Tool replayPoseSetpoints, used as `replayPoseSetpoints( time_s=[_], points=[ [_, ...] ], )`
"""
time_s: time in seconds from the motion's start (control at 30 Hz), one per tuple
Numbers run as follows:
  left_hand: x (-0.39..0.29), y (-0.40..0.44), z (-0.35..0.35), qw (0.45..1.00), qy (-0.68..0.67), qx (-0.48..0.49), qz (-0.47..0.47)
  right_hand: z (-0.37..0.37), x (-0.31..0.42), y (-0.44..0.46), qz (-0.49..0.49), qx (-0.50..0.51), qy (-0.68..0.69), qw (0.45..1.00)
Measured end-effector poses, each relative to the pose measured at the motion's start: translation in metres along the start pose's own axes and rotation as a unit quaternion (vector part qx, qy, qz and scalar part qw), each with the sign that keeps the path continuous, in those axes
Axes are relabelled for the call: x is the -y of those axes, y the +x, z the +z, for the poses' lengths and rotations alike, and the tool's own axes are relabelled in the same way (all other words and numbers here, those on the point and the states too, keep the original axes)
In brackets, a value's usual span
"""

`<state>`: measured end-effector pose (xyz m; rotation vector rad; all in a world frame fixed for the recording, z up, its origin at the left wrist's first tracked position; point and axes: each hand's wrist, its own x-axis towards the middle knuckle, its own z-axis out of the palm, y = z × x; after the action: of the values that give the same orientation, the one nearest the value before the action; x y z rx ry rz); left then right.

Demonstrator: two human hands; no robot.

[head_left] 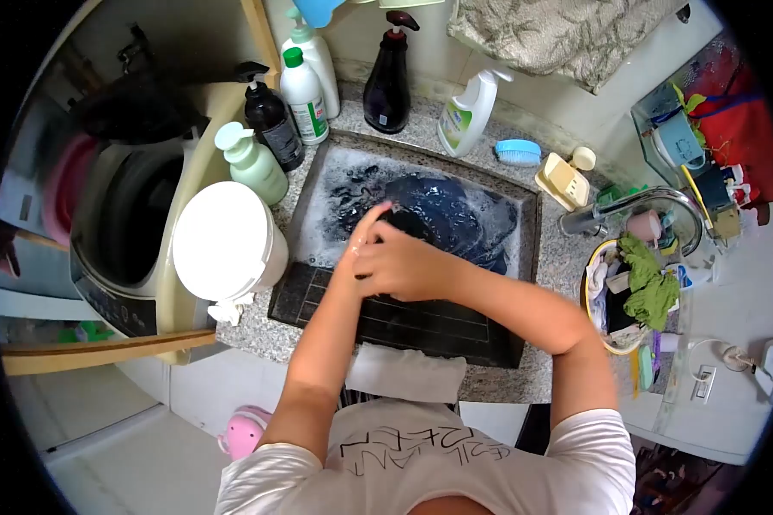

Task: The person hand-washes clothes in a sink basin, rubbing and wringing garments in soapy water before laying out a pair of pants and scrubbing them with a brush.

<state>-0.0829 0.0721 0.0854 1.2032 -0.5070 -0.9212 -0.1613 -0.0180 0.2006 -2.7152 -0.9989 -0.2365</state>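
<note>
My left hand (365,239) is raised over the sink (532,283), with a finger stretched out and its other fingers mostly hidden. My right hand (404,264) crosses over and wraps round my left hand near the wrist. Beyond them, dark blue cloth (442,202) lies soaking in sudsy water (322,210). A small black patch shows between my hands and the cloth; I cannot tell what it is. In the near part of the sink is a black ridged washboard-like surface (429,326).
A white lidded bucket (223,245) and several pump bottles (270,120) stand left and behind. Behind the sink are a detergent bottle (468,116), blue brush (518,152) and soap dish (563,180). A faucet (636,202) and a basin of cloths (648,283) are right; a washing machine (129,215) is left.
</note>
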Motion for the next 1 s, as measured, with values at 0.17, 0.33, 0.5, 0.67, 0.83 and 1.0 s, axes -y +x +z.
replayPoseSetpoints(
  time_s=[0.17,0.33,0.5,0.67,0.83,1.0],
  points=[
    [-0.002,0.017,0.019,0.851,-0.497,-0.028,-0.169,0.030,-0.018,-0.040,0.319,-0.411,0.319,0.792],
    [-0.028,0.026,0.049,0.871,-0.459,-0.069,-0.157,0.075,-0.030,-0.061,0.330,-0.627,0.656,0.260],
    [-0.031,0.031,0.054,0.990,-0.100,-0.073,-0.063,0.093,-0.039,-0.069,0.430,-0.621,0.637,0.154],
    [-0.044,0.024,0.062,0.918,0.384,0.009,0.104,0.125,-0.045,-0.087,0.528,-0.452,0.708,0.128],
    [-0.038,0.000,0.070,0.823,0.494,0.119,0.253,0.083,-0.008,-0.069,0.659,-0.318,0.613,0.298],
    [-0.036,-0.026,0.077,0.795,0.493,0.219,0.277,0.096,0.002,-0.083,0.672,-0.279,0.583,0.362]
  ],
)
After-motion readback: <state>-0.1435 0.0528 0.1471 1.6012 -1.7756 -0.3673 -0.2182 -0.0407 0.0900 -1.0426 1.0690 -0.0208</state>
